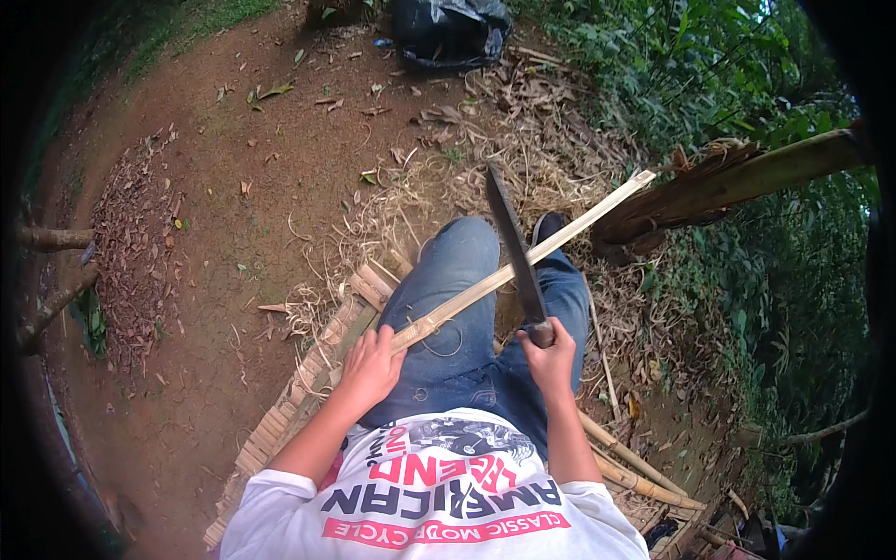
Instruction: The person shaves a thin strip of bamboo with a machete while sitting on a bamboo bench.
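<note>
A long pale bamboo strip (467, 297) slants across my thighs, its far end up to the right beyond my knees. My left hand (371, 362) is closed around the near end of the strip, above my left thigh. In my right hand (549, 353) is the handle of a machete (515, 233), its dark blade pointing up and away. The blade crosses over the strip near its middle; whether the edge touches it I cannot tell. A thin curled shaving (446, 353) lies on my jeans beside the strip.
I sit on a bamboo-slat bench (271, 431). Curly shavings (322, 317) and dry leaves (551, 140) litter the brown soil ahead. A thick plant stem (737, 182) slants in from the right, near green bushes (691, 75). A black plastic bag (450, 33) sits at the far side.
</note>
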Demonstrator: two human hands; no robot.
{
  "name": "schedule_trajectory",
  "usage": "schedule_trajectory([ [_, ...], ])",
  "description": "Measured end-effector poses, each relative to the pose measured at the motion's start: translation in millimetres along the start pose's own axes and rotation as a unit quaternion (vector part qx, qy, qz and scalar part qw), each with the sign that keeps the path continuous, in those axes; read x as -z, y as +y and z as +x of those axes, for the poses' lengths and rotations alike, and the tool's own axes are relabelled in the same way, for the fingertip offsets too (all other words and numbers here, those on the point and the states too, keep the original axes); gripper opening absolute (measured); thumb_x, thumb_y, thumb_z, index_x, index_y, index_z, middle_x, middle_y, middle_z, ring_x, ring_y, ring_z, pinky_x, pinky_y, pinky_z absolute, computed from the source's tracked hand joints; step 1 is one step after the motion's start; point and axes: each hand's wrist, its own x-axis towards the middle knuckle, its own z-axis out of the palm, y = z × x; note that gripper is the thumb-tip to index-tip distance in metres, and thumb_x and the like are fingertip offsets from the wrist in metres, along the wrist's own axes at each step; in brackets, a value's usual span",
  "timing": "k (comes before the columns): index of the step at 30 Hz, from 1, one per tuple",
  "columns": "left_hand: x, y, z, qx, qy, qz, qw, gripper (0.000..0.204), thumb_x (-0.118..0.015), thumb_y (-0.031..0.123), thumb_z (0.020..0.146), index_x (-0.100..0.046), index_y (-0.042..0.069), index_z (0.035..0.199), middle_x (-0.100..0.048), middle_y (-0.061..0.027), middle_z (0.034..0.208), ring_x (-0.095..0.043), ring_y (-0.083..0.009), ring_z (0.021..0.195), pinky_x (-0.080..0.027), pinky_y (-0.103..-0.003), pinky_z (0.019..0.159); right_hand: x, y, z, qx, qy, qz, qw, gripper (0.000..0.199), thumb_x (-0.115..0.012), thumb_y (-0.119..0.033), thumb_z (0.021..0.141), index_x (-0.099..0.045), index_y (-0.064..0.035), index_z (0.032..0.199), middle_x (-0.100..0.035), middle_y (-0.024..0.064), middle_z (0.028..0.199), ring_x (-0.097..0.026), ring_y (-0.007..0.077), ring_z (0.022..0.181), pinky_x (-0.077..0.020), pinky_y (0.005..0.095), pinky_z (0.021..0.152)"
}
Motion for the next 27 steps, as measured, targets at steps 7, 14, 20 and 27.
schedule_trajectory([
  [7,10.6,-10.3,30.9,0.045,-0.13,-0.024,0.99,0.028,-0.058,0.027,0.094,-0.049,0.001,0.099,-0.063,-0.0277,0.078,-0.061,-0.0482,0.078,-0.047,-0.055,0.067,-38.7,-17.9,26.4,0.079,-0.105,-0.084,0.988,0.027,-0.073,-0.014,0.069,-0.062,-0.0019,0.09,-0.065,0.02,0.078,-0.065,0.0398,0.074,-0.0506,0.0432,0.065],
  [14,7.9,-11.8,52.3,0.075,-0.148,-0.053,0.985,0.03,-0.06,0.029,0.094,-0.054,0.0,0.089,-0.061,-0.0276,0.072,-0.059,-0.0486,0.074,-0.045,-0.054,0.063,-55.5,-25.2,58.9,0.146,-0.212,-0.069,0.964,0.038,-0.077,-0.023,0.074,-0.052,-0.0016,0.094,-0.063,0.0205,0.074,-0.065,0.04,0.072,-0.0508,0.0457,0.062],
  [20,10.5,-10.2,69.3,0.095,-0.2,-0.08,0.972,0.032,-0.06,0.03,0.094,-0.056,-0.001,0.087,-0.06,-0.0283,0.075,-0.059,-0.0487,0.076,-0.045,-0.052,0.064,-59.9,-14.3,79.5,0.182,-0.219,-0.212,0.935,0.045,-0.078,-0.044,0.074,-0.055,-0.0058,0.081,-0.063,0.0144,0.065,-0.065,0.0343,0.06,-0.0519,0.0437,0.053],
  [27,15.3,-10.6,88.6,0.135,-0.273,-0.155,0.94,0.034,-0.058,0.031,0.097,-0.06,-0.003,0.089,-0.059,-0.0283,0.076,-0.058,-0.0475,0.075,-0.045,-0.046,0.064,-48.6,6.9,110.6,0.245,-0.194,-0.296,0.903,0.047,-0.079,-0.048,0.066,-0.054,-0.0086,0.072,-0.06,0.0094,0.06,-0.063,0.0288,0.054,-0.051,0.04,0.05],
])
